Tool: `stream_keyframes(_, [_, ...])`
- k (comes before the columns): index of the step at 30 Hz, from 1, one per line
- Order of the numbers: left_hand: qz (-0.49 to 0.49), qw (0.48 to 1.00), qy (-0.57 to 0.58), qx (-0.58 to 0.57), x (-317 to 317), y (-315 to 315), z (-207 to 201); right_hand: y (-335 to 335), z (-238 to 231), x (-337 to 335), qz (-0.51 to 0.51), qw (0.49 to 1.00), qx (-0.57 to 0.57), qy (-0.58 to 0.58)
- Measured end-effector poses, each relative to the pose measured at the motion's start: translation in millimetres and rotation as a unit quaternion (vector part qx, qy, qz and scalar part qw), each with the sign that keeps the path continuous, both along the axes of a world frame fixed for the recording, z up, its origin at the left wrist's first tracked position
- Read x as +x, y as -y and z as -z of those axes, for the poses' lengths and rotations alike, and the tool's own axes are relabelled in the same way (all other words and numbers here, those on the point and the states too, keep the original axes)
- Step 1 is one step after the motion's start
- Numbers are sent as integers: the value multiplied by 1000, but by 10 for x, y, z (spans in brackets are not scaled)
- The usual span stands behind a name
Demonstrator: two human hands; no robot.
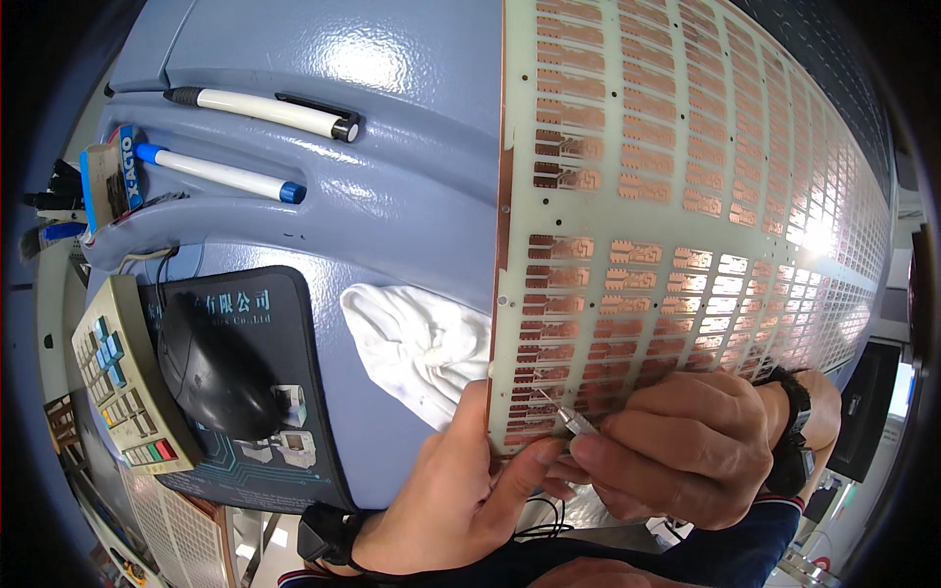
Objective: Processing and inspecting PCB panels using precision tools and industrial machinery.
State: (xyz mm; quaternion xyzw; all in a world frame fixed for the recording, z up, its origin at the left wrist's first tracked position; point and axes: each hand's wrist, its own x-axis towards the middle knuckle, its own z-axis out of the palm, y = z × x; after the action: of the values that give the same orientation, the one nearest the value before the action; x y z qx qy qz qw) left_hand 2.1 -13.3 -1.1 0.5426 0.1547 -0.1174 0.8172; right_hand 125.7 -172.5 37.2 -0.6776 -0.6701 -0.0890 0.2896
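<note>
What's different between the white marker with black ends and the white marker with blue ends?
The white cylindrical marker with black ends shows a black clip; the white cylindrical marker with blue ends shows none. The black-ended one looks somewhat longer than the blue-ended one. Both lie roughly parallel on the blue-grey surface.

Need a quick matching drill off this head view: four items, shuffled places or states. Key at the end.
Column one
1. slim pointed tool
2. black mouse
3. white cloth
4. blue-capped marker

Column two
A. bunched up at the left edge of the circuit panel
B. lying in a recess of the blue-grey surface
C. held in the right hand
D. on the dark mat

Pairs: 1-C, 2-D, 3-A, 4-B
</note>
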Motion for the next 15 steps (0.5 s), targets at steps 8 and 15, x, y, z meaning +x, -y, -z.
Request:
stream_keyframes(8, [10, 1000, 4, 9, -4, -12, 10, -12, -44, -41, 34, 999, -9, -15])
stream_keyframes(15, [12, 998, -7, -58, -17, -17, 43, -38, 1, -5, 16, 1000, -5, 6])
